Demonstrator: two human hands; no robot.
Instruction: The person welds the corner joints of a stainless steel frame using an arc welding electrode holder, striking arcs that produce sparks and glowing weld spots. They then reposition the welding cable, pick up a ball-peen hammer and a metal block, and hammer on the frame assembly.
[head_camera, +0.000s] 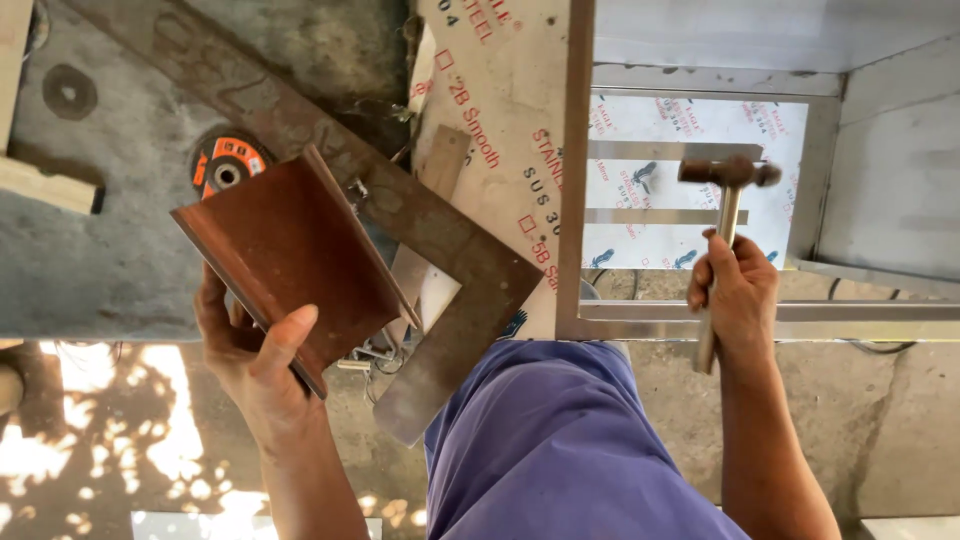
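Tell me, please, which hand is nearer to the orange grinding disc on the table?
The left hand. It holds the rusty steel piece just below the orange grinding disc. The right hand is far across, at the steel frame, holding the hammer.

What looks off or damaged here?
The metal piece in the left hand is rusty brown all over, as is the big square under it. The right hand holds a hammer. Nothing spilled.

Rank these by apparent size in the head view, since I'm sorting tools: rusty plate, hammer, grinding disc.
1. Rusty plate, held in the left hand, closest to camera.
2. Hammer, in the right hand.
3. Grinding disc, partly hidden.
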